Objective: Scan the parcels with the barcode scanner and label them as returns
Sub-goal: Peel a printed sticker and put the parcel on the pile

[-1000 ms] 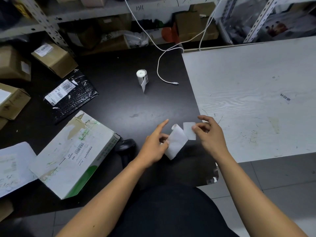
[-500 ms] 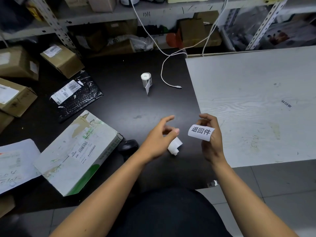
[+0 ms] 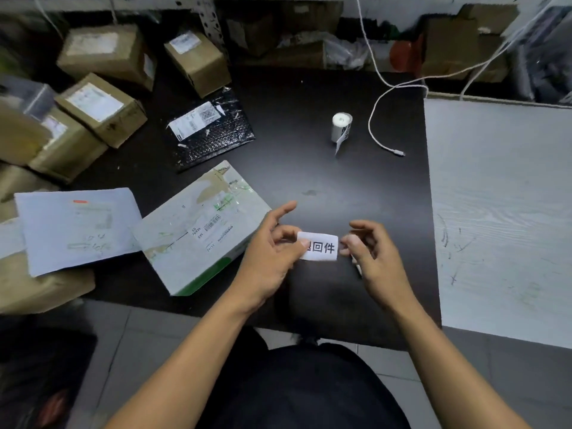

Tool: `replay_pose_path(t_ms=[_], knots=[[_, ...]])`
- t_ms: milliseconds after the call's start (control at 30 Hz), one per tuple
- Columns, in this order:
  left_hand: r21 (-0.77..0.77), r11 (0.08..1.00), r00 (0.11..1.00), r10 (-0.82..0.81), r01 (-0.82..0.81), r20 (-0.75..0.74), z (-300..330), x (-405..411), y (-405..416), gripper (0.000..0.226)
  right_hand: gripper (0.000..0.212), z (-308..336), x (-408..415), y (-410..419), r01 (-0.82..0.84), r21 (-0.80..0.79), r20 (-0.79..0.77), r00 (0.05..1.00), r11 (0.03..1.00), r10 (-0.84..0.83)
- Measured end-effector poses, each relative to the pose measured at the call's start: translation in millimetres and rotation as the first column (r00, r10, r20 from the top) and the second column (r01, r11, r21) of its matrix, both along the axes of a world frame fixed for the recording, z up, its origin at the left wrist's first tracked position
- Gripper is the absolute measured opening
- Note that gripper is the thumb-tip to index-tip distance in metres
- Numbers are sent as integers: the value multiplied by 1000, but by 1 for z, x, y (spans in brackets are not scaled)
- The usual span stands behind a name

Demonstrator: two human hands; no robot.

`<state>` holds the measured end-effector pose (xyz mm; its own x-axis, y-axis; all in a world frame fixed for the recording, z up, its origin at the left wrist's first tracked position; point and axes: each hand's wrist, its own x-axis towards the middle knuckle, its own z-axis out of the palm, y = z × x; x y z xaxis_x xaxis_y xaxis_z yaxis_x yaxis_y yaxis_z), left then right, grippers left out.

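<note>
Left hand (image 3: 272, 252): thumb and curled fingers pinch the left end of the return label; index finger sticks out straight toward 12 o'clock.
Right hand (image 3: 376, 258): thumb and fingertips pinch the label's right end, the other fingers loosely curled; a sliver of white shows under the palm, too hidden to tell what it is.
Return label (image 3: 320, 246): small white rounded rectangle, printed in bold black characters, stretched flat between both hands above the near middle of the table; its first character is covered by the left thumb.
Table (image 3: 309, 168): matte black, smooth.
White-green parcel (image 3: 201, 227): flat carton at 9 o'clock of the hands, just beside the left hand, glossy tape and a barcode sticker on top.
White mailer (image 3: 77, 227): flat, pale, farther toward 9 o'clock, overlapping brown boxes.
White board (image 3: 501, 212): wood-grain sheet at 3 o'clock, scuffed.
Black bubble mailer (image 3: 213, 134): crinkled, shiny, at 11 o'clock, white shipping label on it.
Label roll (image 3: 341, 126): white cylinder standing at 12 o'clock, loose tail hanging.
Cable (image 3: 383, 119): thin, white, looping at 1 o'clock.
Cardboard boxes (image 3: 102, 103): brown, labelled, piled at 10 o'clock.
</note>
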<state>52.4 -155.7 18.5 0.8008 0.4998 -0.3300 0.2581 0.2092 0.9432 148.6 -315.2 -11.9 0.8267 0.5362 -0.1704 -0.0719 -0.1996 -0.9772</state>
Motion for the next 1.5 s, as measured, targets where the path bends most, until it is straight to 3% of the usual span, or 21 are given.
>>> replay_pose_path(t_ms=[133, 433, 667, 933, 1033, 1200, 1367, 1500], knots=[[101, 994, 998, 45, -39, -50, 1, -42, 33, 60, 28, 16, -30, 55, -235, 24, -121, 964, 972, 236], [199, 969, 976, 177, -149, -130, -3, -93, 96, 58, 38, 23, -64, 144, -316, -42, -161, 938, 948, 306], [357, 928, 966, 181, -105, -187, -11, -84, 137, 56, 37, 25, -71, 183, -238, -172, -78, 971, 956, 228], [417, 885, 956, -93, 208, -279, -19, -29, 165, 59, 34, 15, -51, 190, 41, -360, -17, 999, 932, -50], [486, 776, 901, -241, 402, -362, -21, -1, 176, 61, 35, 8, -44, 194, 110, -416, -6, 992, 903, -124], [596, 462, 754, -405, 657, -518, -25, 27, 188, 67, 36, -2, -43, 207, 151, -519, 70, 989, 841, -134], [646, 250, 683, -416, 721, -601, -31, 38, 185, 68, 43, -5, -45, 221, 156, -648, 155, 985, 746, -71], [706, 169, 714, -334, 688, -615, -34, 35, 190, 70, 49, -3, -48, 223, 171, -727, 195, 980, 665, -38]])
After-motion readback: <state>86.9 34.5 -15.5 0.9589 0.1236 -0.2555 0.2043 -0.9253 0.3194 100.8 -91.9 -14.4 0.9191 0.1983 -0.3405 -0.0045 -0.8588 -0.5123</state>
